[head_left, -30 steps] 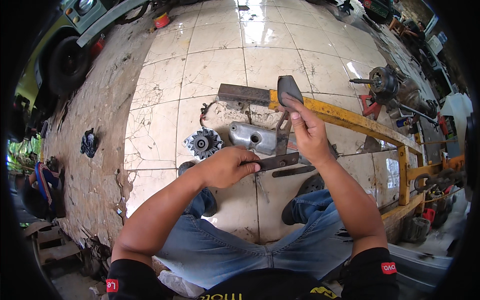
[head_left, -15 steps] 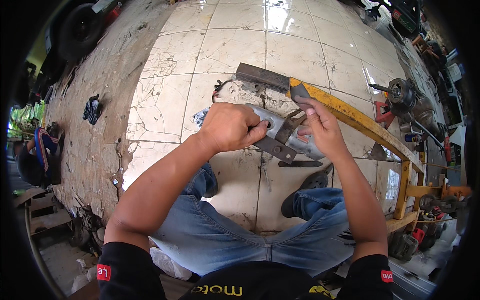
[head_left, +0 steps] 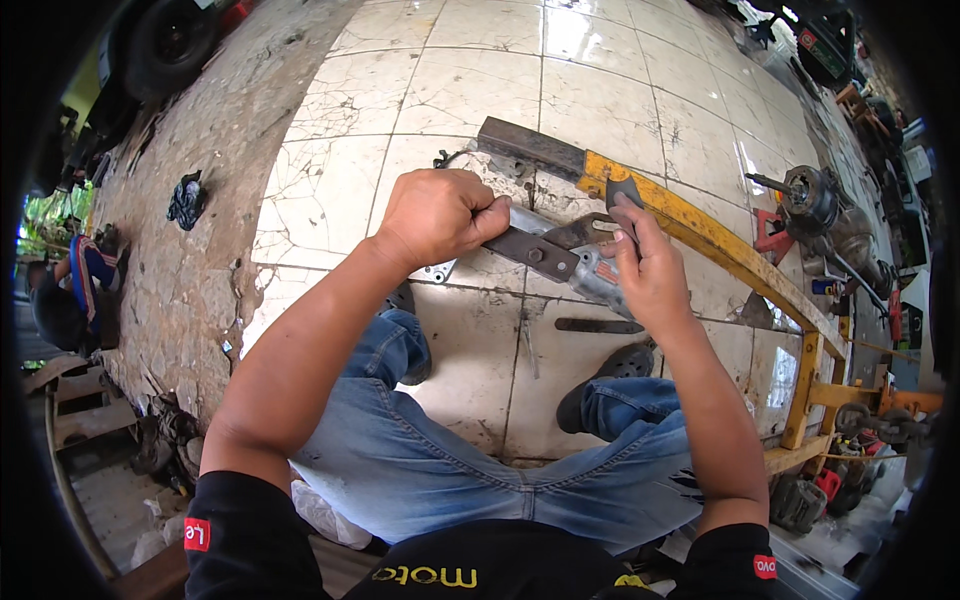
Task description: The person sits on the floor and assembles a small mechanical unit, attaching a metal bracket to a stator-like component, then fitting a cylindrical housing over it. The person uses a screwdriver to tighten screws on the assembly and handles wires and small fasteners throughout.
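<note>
- bar [head_left: 518,248] in the left fingers [head_left: 490,218], slanting from them rightward and toward the person;
- bracket [head_left: 575,232] meeting the bar between the two hands' fingers, its outer end in the right fingers [head_left: 645,225];
- housing [head_left: 600,285] beneath bar and bracket, partly hidden, between the left and right fingers;
- loose strip [head_left: 598,326] on the tiled floor [head_left: 470,330], nearer the person than the right fingers, slightly to their left;
- beam [head_left: 700,235] just beyond the right fingers, running off to their right, one end beyond the left fingers;
- shaft assembly [head_left: 808,198] well right of the right fingers, past the beam;
- bag [head_left: 186,200] well left of the left fingers
</note>
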{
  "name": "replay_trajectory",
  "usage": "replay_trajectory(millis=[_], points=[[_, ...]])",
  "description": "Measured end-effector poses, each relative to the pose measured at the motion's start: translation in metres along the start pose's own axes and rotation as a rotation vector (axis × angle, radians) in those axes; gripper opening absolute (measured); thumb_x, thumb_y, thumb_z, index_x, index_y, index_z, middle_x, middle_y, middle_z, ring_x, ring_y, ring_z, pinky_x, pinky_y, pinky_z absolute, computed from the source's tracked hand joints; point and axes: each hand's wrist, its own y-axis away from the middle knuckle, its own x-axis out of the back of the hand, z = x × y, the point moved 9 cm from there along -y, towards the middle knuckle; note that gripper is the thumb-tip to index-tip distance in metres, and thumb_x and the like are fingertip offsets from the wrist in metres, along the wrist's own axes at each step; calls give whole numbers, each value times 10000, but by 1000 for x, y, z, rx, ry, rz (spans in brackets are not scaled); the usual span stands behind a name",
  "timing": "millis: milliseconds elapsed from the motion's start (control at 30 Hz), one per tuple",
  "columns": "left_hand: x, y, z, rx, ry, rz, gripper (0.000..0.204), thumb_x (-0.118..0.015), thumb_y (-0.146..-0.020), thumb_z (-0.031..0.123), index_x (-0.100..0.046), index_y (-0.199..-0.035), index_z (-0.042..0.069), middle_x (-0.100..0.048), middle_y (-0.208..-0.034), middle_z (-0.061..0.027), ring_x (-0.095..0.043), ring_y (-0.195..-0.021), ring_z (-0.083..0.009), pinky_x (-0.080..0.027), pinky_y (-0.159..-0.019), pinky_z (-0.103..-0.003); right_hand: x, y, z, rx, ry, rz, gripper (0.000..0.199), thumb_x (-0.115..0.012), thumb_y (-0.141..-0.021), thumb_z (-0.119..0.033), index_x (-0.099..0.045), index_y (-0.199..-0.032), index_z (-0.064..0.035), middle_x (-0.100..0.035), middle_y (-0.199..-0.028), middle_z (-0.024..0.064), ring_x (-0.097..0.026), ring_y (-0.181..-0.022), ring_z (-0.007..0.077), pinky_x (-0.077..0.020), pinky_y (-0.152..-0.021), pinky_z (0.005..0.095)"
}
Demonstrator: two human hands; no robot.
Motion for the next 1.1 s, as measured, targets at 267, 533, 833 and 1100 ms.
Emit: replay_trajectory(millis=[267, 533, 833, 1100], points=[[-5, -5, -4, 107, 90, -62, 367, -598, -878, 385, -715, -687, 94, -674, -698, -109, -636, -637, -320, -526, -620, -409, -12, 16, -30, 299, 36, 40, 431, -489, -992, -71, -405, -1414, -61, -599, -1305, 188, -684, -1002, 338, -560, -796, 393], [-14, 5, -33, 308, 418, -187, 346, -658, -855, 326, -701, -721, 11, -591, -580, -141, -517, -509, -216, -468, -562, -355, -18, 13, -28, 352, 350, -46, 595, -578, -829, 22, -521, -1394, -156, -482, -1468, 67, -689, -872, 332, -575, -717, 390], [-16, 6, -36, 323, 376, -162, 373, -669, -853, 333, -691, -715, -13, -579, -572, -141, -511, -507, -206, -470, -559, -355, -16, 10, -9, 305, 579, 24, 597, -623, -852, -98, -491, -1427, -191, -453, -1497, 33, -687, -767, 286, -568, -622, 360], [-13, 8, -31, 425, 400, -165, 375, -673, -853, 345, -709, -758, -15, -622, -613, -149, -575, -552, -219, -493, -595, -351, -9, 5, 4, 183, 545, -56, 691, -576, -875, -94, -323, -1515, -153, -340, -1564, 69, -692, -876, 320, -567, -635, 381]])
